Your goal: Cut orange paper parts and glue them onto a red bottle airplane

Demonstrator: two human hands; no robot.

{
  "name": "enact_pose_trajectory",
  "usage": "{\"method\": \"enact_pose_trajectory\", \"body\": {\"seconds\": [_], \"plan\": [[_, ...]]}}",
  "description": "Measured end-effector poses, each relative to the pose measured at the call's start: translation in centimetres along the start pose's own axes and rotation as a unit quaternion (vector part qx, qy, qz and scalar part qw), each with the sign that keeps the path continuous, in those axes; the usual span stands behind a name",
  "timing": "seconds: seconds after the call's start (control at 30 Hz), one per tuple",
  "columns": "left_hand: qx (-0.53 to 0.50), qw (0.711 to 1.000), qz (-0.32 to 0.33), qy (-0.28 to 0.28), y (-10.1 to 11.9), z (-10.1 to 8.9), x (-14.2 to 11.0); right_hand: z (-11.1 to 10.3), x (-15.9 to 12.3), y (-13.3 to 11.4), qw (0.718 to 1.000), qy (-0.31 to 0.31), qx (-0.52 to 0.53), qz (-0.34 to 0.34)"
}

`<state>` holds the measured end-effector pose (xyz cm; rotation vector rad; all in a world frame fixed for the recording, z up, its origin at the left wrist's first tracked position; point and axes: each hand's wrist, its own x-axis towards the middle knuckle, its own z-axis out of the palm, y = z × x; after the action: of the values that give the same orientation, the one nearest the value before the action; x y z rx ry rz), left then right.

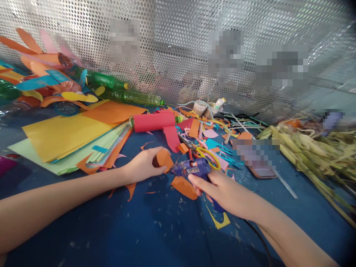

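Note:
My left hand (146,163) is closed round a curled piece of orange paper (164,159), thumb and fingers on its edges. My right hand (226,191) grips a blue hot glue gun (198,167) by its handle. The gun's nozzle points left, close to the orange paper; whether they touch I cannot tell. Below the gun lies a flat orange cutout (184,187). Scissors (209,155) with yellow handles rest just behind the gun. Farther back, a bottle wrapped in red paper (154,121) lies on its side with a red paper strip by it.
Coloured paper sheets (69,133) are stacked at left, with paper-decorated bottles (52,81) and green bottles (105,80) behind. Paper scraps (211,133) litter the blue table (111,230). A phone (257,161) and dried husks (300,148) lie at right. The gun's black cord (260,237) trails forward.

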<state>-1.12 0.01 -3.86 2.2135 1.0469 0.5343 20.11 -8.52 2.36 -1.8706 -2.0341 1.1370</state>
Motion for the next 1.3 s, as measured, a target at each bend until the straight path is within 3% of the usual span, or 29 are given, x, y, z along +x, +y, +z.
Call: {"method": "enact_pose_trajectory", "body": {"seconds": [1.3], "plan": [[-0.004, 1.000, 0.000, -0.001, 0.01, 0.02, 0.06, 0.27, -0.39, -0.01, 0.999, 0.022, -0.017, 0.020]]}}
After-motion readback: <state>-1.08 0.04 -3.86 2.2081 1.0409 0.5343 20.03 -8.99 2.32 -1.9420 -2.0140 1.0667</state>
